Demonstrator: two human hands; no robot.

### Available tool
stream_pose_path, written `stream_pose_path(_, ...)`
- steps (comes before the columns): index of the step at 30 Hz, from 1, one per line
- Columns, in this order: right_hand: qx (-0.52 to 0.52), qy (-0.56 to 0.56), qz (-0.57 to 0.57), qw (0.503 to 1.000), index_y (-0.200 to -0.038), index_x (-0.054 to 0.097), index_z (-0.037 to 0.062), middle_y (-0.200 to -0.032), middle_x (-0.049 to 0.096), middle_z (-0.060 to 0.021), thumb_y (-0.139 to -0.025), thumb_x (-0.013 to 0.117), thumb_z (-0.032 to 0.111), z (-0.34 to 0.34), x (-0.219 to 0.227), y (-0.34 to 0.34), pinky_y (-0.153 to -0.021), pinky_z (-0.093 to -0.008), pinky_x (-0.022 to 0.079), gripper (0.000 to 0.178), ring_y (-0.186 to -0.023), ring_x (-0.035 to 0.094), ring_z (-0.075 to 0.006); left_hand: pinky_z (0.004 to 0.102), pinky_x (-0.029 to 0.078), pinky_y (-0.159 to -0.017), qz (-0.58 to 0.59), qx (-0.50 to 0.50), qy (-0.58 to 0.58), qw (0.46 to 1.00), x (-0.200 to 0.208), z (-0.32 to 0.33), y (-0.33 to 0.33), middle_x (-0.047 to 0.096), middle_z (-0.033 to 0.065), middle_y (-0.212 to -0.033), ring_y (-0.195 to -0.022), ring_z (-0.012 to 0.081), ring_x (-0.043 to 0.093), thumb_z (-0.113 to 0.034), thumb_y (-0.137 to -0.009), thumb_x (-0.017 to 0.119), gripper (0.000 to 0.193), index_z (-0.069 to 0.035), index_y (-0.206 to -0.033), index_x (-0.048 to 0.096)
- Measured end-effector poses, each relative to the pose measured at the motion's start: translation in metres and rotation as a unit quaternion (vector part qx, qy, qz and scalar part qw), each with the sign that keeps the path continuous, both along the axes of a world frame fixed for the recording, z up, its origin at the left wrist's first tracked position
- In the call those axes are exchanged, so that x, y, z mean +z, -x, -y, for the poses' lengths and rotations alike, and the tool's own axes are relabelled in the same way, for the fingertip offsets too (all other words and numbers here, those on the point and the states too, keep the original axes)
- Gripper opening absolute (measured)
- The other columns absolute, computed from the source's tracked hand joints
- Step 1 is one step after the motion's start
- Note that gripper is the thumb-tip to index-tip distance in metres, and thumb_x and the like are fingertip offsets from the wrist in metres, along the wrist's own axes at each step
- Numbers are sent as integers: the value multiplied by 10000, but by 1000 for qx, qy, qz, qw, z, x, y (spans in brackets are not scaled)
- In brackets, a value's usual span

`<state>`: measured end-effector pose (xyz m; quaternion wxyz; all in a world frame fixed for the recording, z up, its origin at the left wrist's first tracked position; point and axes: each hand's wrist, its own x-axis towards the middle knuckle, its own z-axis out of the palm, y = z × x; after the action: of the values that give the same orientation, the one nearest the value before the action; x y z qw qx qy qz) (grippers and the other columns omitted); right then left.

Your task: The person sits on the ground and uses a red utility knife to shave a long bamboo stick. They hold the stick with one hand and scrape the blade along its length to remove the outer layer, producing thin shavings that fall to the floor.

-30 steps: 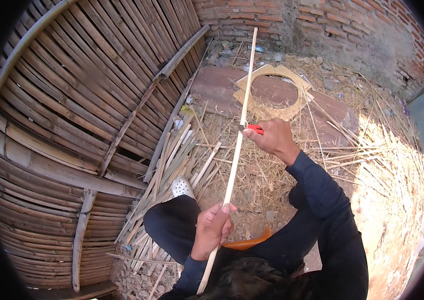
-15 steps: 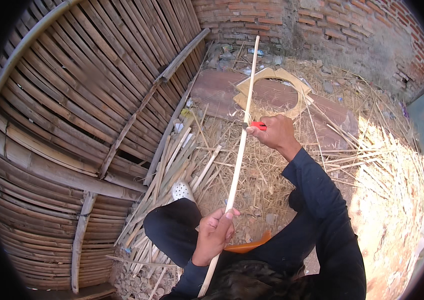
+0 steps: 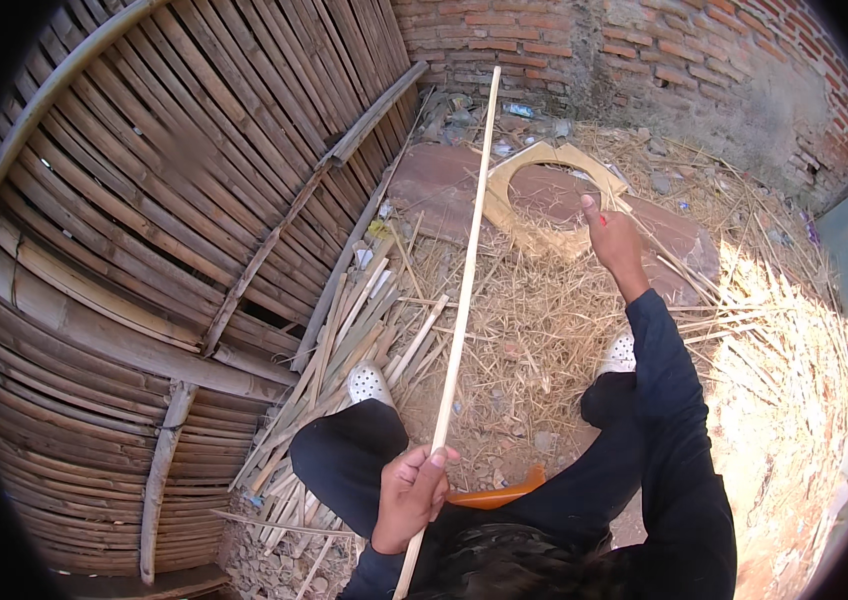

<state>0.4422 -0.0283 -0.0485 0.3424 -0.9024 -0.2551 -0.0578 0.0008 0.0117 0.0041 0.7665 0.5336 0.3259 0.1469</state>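
Observation:
A long, pale bamboo strip (image 3: 469,260) slants away from my lap toward the brick wall. My left hand (image 3: 412,497) is closed round its near part, thumb on top. Off to the right of the strip, my right hand (image 3: 616,245) is raised with its fingers curled and thumb pointing forward. A bit of the red knife handle (image 3: 604,221) shows in that grip; the blade is not visible. Beyond this hand lies a tan panel (image 3: 497,207) with a large round hole, on a reddish-brown board (image 3: 426,178).
Cut bamboo strips (image 3: 339,345) lie heaped at the left, beside a slatted bamboo wall (image 3: 144,200). Shavings (image 3: 529,350) cover the ground between my white clogs (image 3: 370,384). A brick wall (image 3: 724,85) closes the far side. Something orange (image 3: 497,493) sits under me.
My right hand has come off the strip with the knife and moved right and slightly forward. My left hand still holds the strip, which has shifted a little left.

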Motion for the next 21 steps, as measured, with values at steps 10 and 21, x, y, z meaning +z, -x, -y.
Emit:
stream_pose_path(10,418,-54,185,888,-548,587,109,-462,516,-63,-730,622,721,-4,20,189,-427,-385,423,639,-418,551,-268,186,239,-389,-3,18,-99,995,7,-14,-35,410,-61,-547,-423,5,327,-186,-1007,503,247,12,-1102,615)
stream_pose_path(21,383,-27,198,902,-568,645,136,-470,553,-41,-707,635,738,-18,21,178,-428,-340,439,618,-424,579,-224,192,218,-417,-9,19,-101,995,5,-19,-45,403,-84,-563,-452,-4,315,-167,-1009,498,233,14,-1109,607)
